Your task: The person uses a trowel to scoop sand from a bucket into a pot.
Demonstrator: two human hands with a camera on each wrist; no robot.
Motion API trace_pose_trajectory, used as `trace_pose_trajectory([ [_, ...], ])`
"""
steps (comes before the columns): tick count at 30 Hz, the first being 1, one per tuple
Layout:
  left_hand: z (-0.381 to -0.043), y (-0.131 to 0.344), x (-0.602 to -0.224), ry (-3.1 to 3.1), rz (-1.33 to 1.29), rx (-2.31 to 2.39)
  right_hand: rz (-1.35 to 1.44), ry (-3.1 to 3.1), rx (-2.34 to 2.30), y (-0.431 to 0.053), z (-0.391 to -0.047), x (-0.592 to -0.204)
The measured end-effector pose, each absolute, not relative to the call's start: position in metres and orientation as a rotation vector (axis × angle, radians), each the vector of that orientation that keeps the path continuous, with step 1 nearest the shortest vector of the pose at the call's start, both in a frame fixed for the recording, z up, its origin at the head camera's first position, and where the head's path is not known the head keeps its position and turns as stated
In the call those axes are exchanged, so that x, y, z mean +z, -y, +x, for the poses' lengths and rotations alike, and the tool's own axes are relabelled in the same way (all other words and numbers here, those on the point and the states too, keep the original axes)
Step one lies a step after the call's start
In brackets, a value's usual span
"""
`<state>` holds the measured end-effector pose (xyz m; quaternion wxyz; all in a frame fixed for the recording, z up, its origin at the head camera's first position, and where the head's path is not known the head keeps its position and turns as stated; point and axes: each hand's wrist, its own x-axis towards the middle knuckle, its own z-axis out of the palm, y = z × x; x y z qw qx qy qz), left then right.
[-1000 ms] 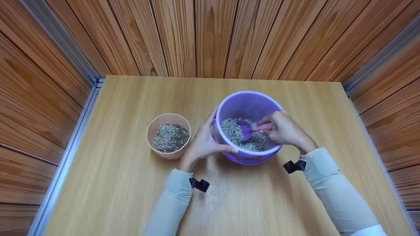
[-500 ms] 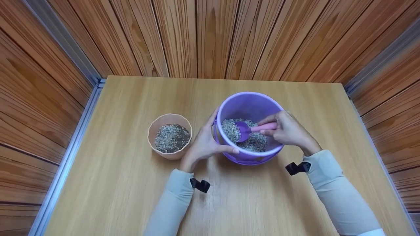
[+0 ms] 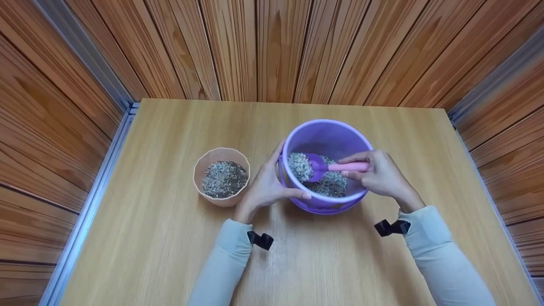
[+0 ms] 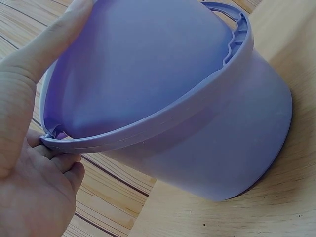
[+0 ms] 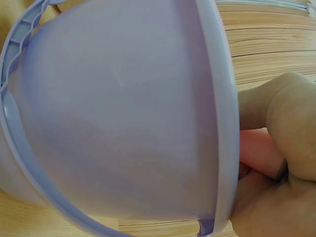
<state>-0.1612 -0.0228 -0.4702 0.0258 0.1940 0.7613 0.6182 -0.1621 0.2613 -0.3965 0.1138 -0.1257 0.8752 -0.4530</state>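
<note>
In the head view, the bucket (image 3: 331, 131) is standing right of centre on the table (image 3: 148, 238), with gravel (image 3: 333, 187) lying in the lower part of its opening. The left hand (image 3: 265, 187) is gripping the bucket's left side, its thumb stretching along the near rim and its fingers curling at the bail (image 4: 163, 131) (the left wrist view is showing this best). The right hand (image 3: 380, 172) is pinching the scoop (image 3: 335, 167) by its pink handle, thumb and fingers closing around it, while the purple blade is resting in the gravel inside the bucket. Left of centre, just beside the left wrist, the pot (image 3: 223, 202) is sitting upright, holding more gravel (image 3: 223, 178), which is looking darker at its right edge. Both sleeves are entering from the bottom of the frame, and wood panelling (image 3: 276, 51) is filling the top.
</note>
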Motion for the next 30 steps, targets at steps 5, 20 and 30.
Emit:
trace_pose_trajectory([
  [5, -0.161, 0.022, -0.471, -2.352, 0.587, 1.907, -0.4, -2.579, -1.402, -0.266, -0.156, -0.399],
  [20, -0.161, 0.022, -0.47, -2.369, 0.594, 1.902, -0.307, -2.748, -1.572, -0.268, -0.13, -0.4],
  [30, -0.16, 0.022, -0.47, -2.394, 0.554, 1.875, -0.181, -2.717, -1.709, -0.272, -0.116, -0.4],
])
